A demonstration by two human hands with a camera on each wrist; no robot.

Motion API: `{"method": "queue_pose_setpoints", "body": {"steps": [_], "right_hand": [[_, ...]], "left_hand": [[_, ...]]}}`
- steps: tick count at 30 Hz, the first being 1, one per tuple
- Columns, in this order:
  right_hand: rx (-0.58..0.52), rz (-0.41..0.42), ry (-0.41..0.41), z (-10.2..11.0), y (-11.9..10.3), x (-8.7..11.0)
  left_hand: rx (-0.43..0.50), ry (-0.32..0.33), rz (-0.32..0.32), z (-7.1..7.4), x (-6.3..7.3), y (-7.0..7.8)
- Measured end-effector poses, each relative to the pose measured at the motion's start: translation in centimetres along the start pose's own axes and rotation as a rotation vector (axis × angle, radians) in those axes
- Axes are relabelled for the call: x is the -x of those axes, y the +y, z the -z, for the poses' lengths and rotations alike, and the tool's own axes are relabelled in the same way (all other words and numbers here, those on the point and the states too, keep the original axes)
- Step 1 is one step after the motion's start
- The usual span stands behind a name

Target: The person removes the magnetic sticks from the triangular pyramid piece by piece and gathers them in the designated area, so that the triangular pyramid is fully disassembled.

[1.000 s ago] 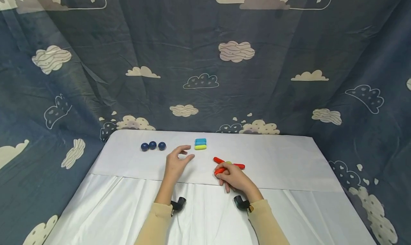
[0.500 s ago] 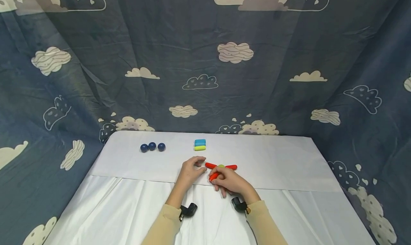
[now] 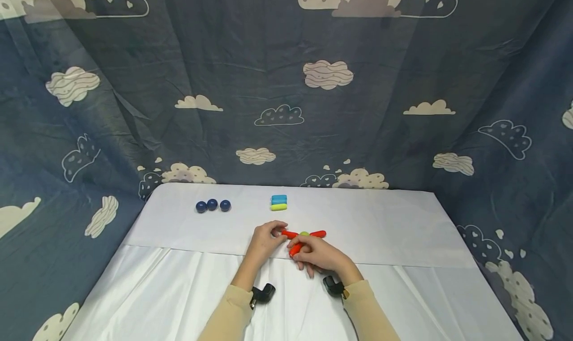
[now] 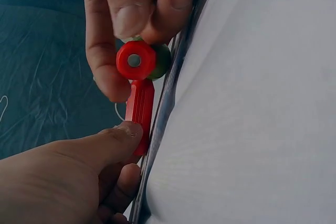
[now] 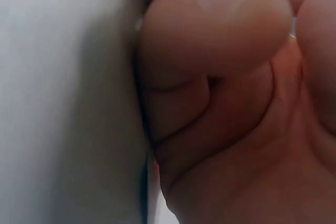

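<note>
Three red magnetic rods meet at a green ball (image 3: 304,234) low over the white table. My left hand (image 3: 263,242) pinches the left red rod (image 3: 290,234) near its outer end. In the left wrist view my thumb lies on this grooved rod (image 4: 140,100). My right hand (image 3: 323,253) holds the near red rod (image 3: 295,250); its round end with a grey metal disc (image 4: 134,60) faces the left wrist camera. The right-hand rod (image 3: 318,233) points away from both hands. Fingers and palm fill most of the right wrist view.
Three dark blue balls (image 3: 212,205) stand at the back left of the table (image 3: 380,221). Behind the hands lie blue rods (image 3: 279,199) side by side with a yellow-green rod (image 3: 279,207). A cloud-patterned dark curtain (image 3: 286,82) hangs beyond the table.
My left hand has come right and nearer from beside the blue rods and now grips the left red rod. The right hand has drawn the joined rods slightly left and closer.
</note>
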State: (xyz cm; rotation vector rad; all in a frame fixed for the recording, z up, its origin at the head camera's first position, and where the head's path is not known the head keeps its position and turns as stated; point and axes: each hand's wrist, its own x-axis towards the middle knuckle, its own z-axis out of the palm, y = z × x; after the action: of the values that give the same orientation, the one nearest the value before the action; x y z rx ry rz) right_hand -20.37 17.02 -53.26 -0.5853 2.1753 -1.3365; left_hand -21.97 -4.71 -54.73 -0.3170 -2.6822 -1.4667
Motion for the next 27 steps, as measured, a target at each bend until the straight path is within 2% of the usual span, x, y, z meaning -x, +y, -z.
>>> {"method": "queue_pose_setpoints", "body": {"steps": [3, 5, 10, 12, 14, 17, 21, 27], "right_hand": [[-0.047, 0.005, 0.022, 0.31, 0.31, 0.07], [-0.083, -0.006, 0.070, 0.53, 0.53, 0.07], [-0.091, -0.078, 0.323, 0.86, 0.59, -0.10], [-0.049, -0.114, 0.415, 0.91, 0.54, -0.19], [-0.005, -0.148, 0.471, 0.93, 0.54, -0.31], [0.060, -0.177, 0.502, 0.89, 0.63, -0.48], [0.110, -0.169, 0.517, 0.83, 0.84, -0.65], [0.155, -0.172, 0.523, 0.80, 0.79, -0.67]], "left_hand": [[-0.002, 0.000, 0.011, -0.02, 0.08, 0.06], [-0.003, -0.004, 0.022, -0.07, 0.15, 0.07], [-0.019, -0.022, 0.035, -0.24, 0.16, 0.02], [-0.029, -0.030, 0.029, -0.28, 0.14, -0.01], [-0.040, -0.040, 0.023, -0.30, 0.17, -0.04], [-0.049, -0.052, 0.015, -0.27, 0.30, -0.03], [-0.064, -0.082, 0.010, -0.20, 0.45, 0.08], [-0.157, -0.136, -0.026, -0.24, 0.43, 0.06]]}}
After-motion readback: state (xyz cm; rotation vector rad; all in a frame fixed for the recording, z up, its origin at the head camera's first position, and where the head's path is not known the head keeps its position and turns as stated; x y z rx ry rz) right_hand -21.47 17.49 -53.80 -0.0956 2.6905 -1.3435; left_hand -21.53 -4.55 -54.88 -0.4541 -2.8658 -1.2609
